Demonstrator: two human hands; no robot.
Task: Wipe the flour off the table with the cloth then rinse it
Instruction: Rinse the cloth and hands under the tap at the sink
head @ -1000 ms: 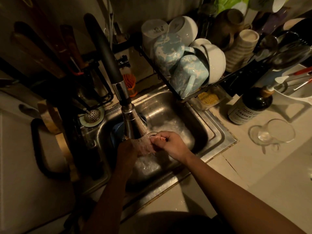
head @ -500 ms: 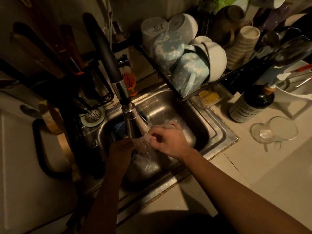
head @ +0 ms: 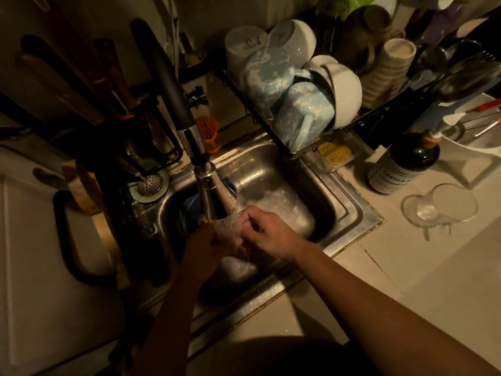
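Stands over the sink (head: 349,210) with both hands under the running spray of the faucet (head: 214,196). Curls the right hand (head: 267,234) inward, grip closed on the cloth (head: 242,251), seen only as a dark wad between the hands inside the basin. Holds the left hand (head: 204,244) against it; cannot tell its grip, too dark. Has a tipped glass (head: 444,210) near a dark bottle (head: 401,164) on the desk (head: 406,267) to the right.

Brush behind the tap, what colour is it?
The brush is orange, clearest in the head view.
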